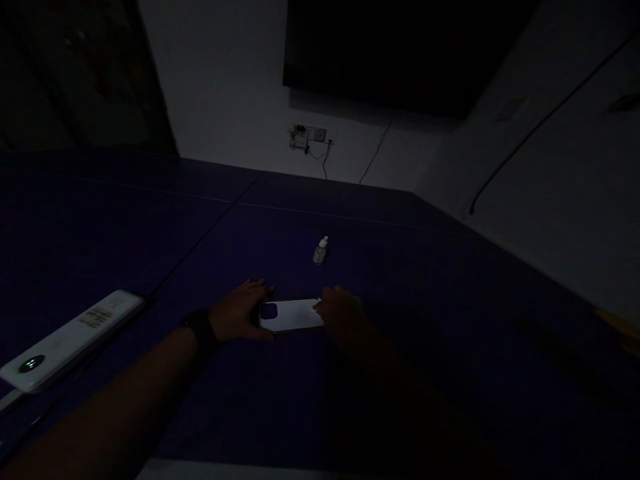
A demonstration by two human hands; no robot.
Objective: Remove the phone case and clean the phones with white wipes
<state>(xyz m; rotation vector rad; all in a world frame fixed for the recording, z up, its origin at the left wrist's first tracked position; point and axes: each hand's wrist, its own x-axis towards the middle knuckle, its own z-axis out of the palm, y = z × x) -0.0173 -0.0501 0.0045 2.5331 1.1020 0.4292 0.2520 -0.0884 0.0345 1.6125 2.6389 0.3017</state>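
A pale phone case (295,315) with a dark rim and a camera cutout at its left end lies flat on the dark purple table (250,400). My left hand (243,310), a black watch (200,327) on its wrist, grips that left end, fingers on the far edge and thumb on the near one. Over the right part of the case, my right hand (343,317) is closed and pressed down. A small white bit shows at its fingertips; what it is I cannot make out. Beyond the case stands a small clear bottle (320,253) with a white top.
At the left lies a long white device (75,340) with a lit round display and a cable. A wall socket (307,135) with plugs and cords is behind the table, beneath a large dark screen (400,53). Something yellowish (620,327) sits at the far right. The room is dim.
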